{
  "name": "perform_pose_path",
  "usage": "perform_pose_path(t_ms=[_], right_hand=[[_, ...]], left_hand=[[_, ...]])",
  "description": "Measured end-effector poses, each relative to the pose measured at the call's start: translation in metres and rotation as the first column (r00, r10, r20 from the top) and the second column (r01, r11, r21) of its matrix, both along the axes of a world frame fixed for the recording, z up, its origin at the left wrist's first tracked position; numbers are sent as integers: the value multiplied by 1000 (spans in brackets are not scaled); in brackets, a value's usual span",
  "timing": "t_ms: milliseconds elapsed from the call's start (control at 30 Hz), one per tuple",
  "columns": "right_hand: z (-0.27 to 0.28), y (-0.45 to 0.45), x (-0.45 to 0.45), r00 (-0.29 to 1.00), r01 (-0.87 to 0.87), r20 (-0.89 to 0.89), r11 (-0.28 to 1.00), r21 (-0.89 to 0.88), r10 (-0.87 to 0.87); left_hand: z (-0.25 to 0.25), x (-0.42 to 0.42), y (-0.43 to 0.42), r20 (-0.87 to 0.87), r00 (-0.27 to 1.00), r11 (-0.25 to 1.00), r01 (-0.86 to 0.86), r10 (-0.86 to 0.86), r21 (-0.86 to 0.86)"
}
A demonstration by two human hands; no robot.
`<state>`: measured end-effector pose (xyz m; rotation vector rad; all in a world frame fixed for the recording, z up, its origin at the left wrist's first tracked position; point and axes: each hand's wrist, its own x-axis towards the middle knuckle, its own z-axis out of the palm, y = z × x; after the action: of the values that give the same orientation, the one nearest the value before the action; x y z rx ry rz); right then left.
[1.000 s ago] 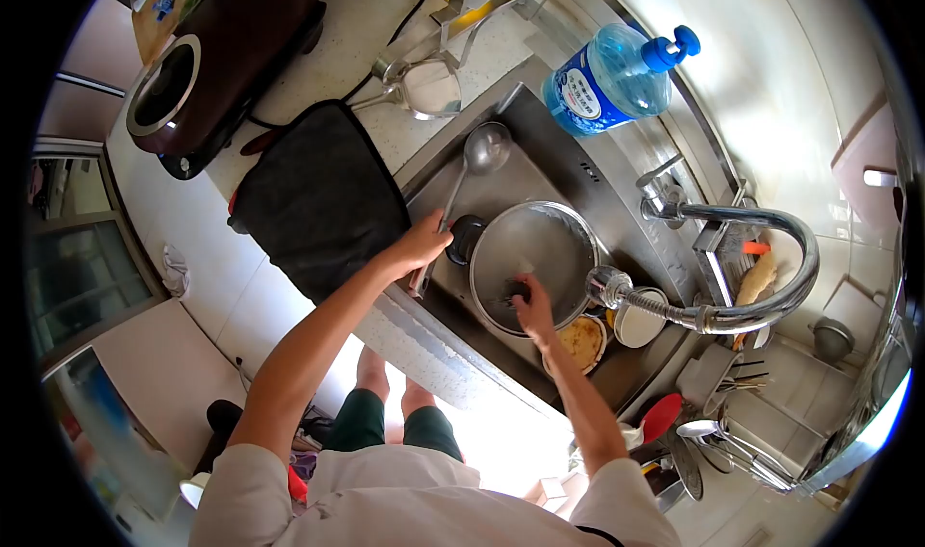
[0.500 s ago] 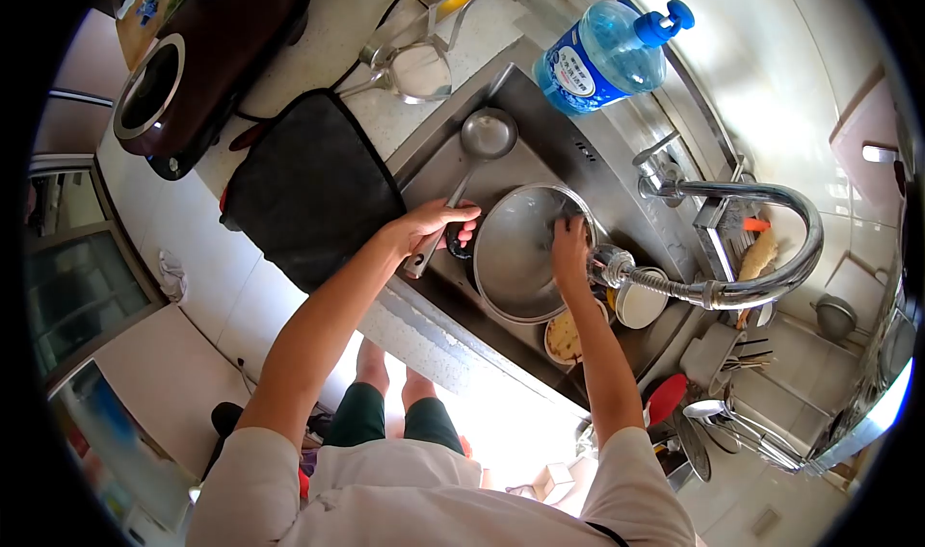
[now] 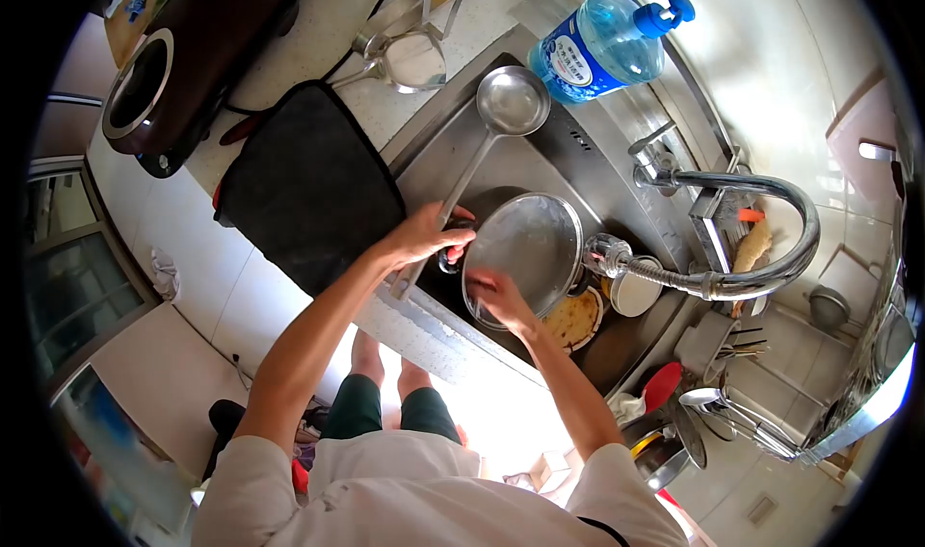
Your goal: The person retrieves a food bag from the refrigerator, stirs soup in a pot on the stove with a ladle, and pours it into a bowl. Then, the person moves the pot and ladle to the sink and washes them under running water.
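Note:
My left hand (image 3: 424,236) is closed around the long handle of a metal ladle (image 3: 513,102). The same hand also grips the dark handle of a metal pot (image 3: 529,248), which is tilted over the sink (image 3: 438,167). The ladle's bowl points away, above the far side of the pot. My right hand (image 3: 501,299) is at the pot's near-left inner wall. Its fingers are smeared by motion, and whatever they may hold cannot be made out. Below the pot, a dish with yellowish residue (image 3: 575,320) and a white bowl (image 3: 637,293) sit in the sink.
A chrome faucet (image 3: 761,183) arches over the sink's right side. A blue soap bottle (image 3: 602,48) stands at the back edge. On the left counter are a black cloth (image 3: 313,181), a metal spatula (image 3: 414,62) and a dark appliance (image 3: 198,51). Utensils (image 3: 747,417) hang at right.
The pot has tilted and shifted slightly, showing more of the dish below. My left hand raised the ladle's bowl. My right hand moved from the pot's right side to its near-left side.

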<state>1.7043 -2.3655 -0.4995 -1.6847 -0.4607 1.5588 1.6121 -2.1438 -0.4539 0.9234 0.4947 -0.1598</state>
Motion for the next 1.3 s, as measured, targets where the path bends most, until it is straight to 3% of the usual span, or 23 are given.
perform_pose_path(t_ms=[67,100,133,167,233,300,367,433,467,500,567,600,700,733,767,833,867,967,1033,1100,1200,1233,1300], right_hand=[[-19,-49,7,825,-398,468,914,80,318],[6,-47,20,555,-532,618,809,-251,557],[33,-38,35,215,-530,622,625,-574,753],[21,-47,54,-1,-457,685,609,-648,729],[4,-47,69,-206,-354,691,606,-713,692],[0,-41,71,-174,-323,673,604,-729,719],[-51,-49,48,-58,-463,667,572,-678,743],[-63,-28,8,409,-433,592,719,-544,694],[-71,-18,-8,653,-350,628,904,-247,424],[-77,-13,-20,832,-176,543,983,54,119],[-46,24,-28,947,110,300,994,28,-113],[-34,35,-28,956,244,173,970,-12,-238],[-60,-15,-10,761,-285,619,957,50,194],[-42,-21,5,450,-395,807,896,-204,382],[-21,-23,19,71,-396,843,790,-468,534],[-16,-28,45,-7,-363,819,761,-537,574],[-15,-29,50,-43,-344,802,745,-572,596],[-60,-35,13,330,-257,831,889,-378,449],[-39,5,-11,739,-249,566,929,-274,365],[-24,39,-35,937,215,277,976,25,-213],[-20,14,-32,884,76,453,992,101,-114],[-23,-6,-17,716,-126,693,992,9,85],[-34,-49,16,139,-398,906,860,-318,399]], left_hand=[[-4,-7,11,8,999,983,41,-43,178],[-3,-9,13,15,998,970,54,-59,238],[-3,-10,14,-11,998,962,60,-60,267],[-3,-11,13,-37,998,953,66,-58,297],[-5,-12,12,-67,998,947,36,-15,320],[-9,-11,5,-77,995,952,-35,61,305],[-14,-8,-1,-44,992,929,-91,115,359],[-22,-5,-5,-12,986,898,-146,165,416],[-31,-4,-6,3,988,863,-139,158,486],[-31,-4,-7,10,988,832,-135,154,538],[-27,-4,-6,23,989,756,-129,149,642],[-20,-4,-5,21,986,745,-138,164,653],[-3,-6,-6,161,962,672,-269,220,690],[-3,-8,-7,170,961,631,-271,217,727],[3,-8,-9,180,960,625,-275,212,730],[13,-8,-10,173,965,627,-259,196,735],[11,-8,-14,214,957,597,-290,197,748],[5,-8,-18,290,940,519,-342,181,784],[10,-8,-22,271,950,493,-314,158,812],[15,-6,-23,279,943,505,-332,181,796],[22,-5,-24,254,942,578,-336,220,744],[26,-5,-24,207,953,612,-301,221,731],[32,-8,-23,104,970,676,-230,222,700]])
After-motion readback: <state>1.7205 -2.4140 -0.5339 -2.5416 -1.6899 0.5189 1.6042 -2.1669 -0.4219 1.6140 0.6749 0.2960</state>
